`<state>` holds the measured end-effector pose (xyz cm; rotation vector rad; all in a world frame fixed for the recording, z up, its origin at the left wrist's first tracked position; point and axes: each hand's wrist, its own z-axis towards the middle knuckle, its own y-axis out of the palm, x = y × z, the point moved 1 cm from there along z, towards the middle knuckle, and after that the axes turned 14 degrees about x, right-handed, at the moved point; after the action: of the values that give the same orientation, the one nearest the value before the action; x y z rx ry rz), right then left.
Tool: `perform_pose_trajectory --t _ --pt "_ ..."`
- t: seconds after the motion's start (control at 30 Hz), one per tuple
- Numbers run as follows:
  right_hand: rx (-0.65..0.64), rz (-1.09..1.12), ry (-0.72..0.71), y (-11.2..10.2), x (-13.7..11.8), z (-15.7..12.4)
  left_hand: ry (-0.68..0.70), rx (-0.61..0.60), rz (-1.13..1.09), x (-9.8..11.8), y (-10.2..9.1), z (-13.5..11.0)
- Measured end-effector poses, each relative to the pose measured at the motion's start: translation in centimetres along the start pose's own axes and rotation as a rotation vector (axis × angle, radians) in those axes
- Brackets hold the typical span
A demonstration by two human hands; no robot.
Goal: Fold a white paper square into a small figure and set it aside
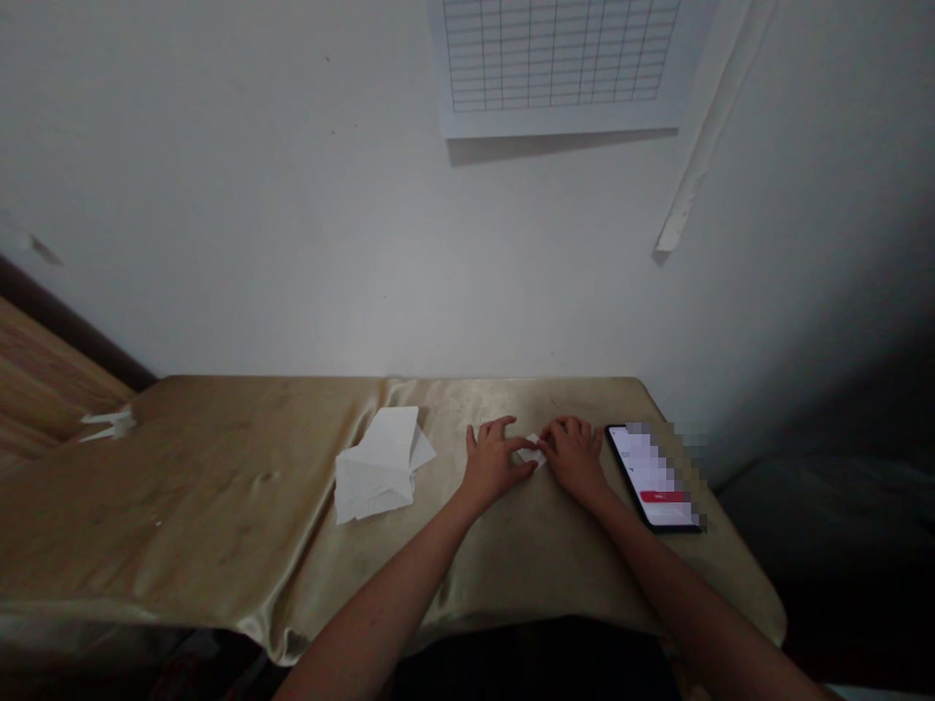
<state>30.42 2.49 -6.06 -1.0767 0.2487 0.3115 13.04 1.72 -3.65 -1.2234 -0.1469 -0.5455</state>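
A small piece of white paper (533, 454) lies on the cloth-covered table between my two hands, partly hidden by fingers. My left hand (493, 460) has its thumb and index finger at the paper's left side, the other fingers raised and spread. From the right, my right hand (577, 458) has its thumb and index finger pressed at the paper's edge, its other fingers bent. Left of my left hand rests a loose stack of white paper sheets (381, 465).
A phone (653, 482) with a lit screen lies right of my right hand. The table's golden cloth (211, 487) has a raised fold left of the stack. White scraps (109, 423) sit at the far left. A wall (292, 243) with a gridded sheet (559, 117) stands behind.
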Motion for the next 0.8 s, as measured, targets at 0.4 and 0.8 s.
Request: perform_pose_trajectory --t 0.4,0.8 --pt "0.016 0.036 0.025 -0.13 0.38 0.89 0.025 0.01 0.059 0.12 -0.04 0.04" --pt "0.08 -0.085 -0.083 0.62 0.05 0.62 0.02 0.034 0.038 0.18 0.1 0.0"
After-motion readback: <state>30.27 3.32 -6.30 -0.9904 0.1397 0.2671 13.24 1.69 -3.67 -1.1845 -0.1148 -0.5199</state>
